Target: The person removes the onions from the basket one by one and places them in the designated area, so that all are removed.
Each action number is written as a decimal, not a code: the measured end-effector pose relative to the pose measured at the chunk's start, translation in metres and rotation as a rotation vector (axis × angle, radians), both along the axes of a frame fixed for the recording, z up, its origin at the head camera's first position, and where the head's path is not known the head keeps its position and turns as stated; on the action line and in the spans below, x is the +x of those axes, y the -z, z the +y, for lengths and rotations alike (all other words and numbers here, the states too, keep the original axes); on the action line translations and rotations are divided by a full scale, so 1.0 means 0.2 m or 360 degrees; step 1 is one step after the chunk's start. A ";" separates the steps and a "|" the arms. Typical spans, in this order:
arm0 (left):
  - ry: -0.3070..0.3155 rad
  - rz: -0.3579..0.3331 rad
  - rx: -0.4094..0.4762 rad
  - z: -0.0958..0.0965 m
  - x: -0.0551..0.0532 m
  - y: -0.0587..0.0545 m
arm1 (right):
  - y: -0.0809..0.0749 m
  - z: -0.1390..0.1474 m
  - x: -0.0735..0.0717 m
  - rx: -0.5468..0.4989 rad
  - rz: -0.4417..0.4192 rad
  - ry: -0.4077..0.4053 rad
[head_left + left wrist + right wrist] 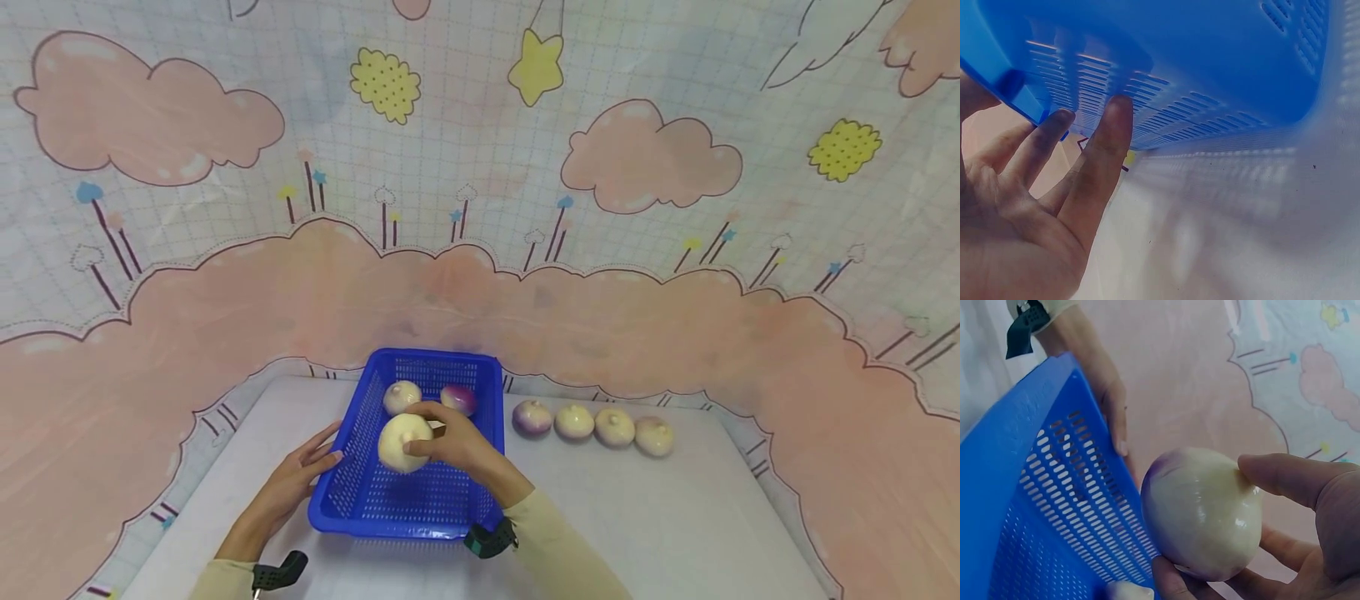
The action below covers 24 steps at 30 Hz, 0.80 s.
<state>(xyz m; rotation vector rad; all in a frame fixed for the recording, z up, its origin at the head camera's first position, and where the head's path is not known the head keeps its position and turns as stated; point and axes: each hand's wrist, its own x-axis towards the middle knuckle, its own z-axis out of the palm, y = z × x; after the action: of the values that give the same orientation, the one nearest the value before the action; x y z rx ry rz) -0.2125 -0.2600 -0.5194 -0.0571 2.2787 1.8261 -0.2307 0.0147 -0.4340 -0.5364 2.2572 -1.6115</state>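
A pale turnip (395, 447) is over the middle of the blue basket (397, 528), in the grip of the right hand (457, 443); its height above the basket floor cannot be judged. That hand comes at it from 3 o'clock, thumb on the near side and fingers curved round the far side, clamped on it. The right wrist view shows a purple flush on the part of the skin away from the thumb.

From the held turnip, a white turnip (402, 397) lies in the basket at 12 o'clock and a purple turnip (459, 400) at about 1 o'clock.

The left hand (287, 485) is at the basket's 9 o'clock side, its fingers extended and apart, fingertips against the outer wall just under the rim, not wrapped round anything.

Outside, toward 3 o'clock, a row of four turnips (574, 422) sits on the white table (675, 517), the one nearest the basket tinged purple.

The right forearm, in a beige sleeve (566, 546) with a dark wrist strap (490, 540), enters from 5 o'clock; the left enters from 7 o'clock. A cloud-patterned backdrop (450, 304) rises at 12 o'clock.
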 end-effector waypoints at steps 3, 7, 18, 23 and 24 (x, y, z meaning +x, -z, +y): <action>0.0007 0.0005 0.0011 0.00 0.00 0.00 | 0.00 0.02 0.01 -0.0003 0.0006 0.0021; 0.0011 0.0011 0.0018 0.00 0.00 0.00 | 0.00 0.06 0.03 -0.0057 -0.0012 0.0018; 0.0012 0.0008 0.0013 -0.01 -0.01 0.01 | -0.03 0.21 0.02 -0.0217 -0.0044 0.0054; 0.0038 0.0034 0.0014 -0.02 -0.01 0.01 | -0.05 0.29 0.02 -0.0194 -0.0033 0.0093; 0.0045 0.0038 0.0018 -0.02 -0.01 0.01 | -0.05 0.30 0.02 -0.0185 -0.0031 0.0104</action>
<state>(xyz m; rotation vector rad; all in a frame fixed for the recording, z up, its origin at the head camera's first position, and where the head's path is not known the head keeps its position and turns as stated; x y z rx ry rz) -0.2151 -0.2648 -0.5216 -0.0012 2.2733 1.8350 -0.2273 0.0749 -0.4245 -0.4776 2.1983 -1.7808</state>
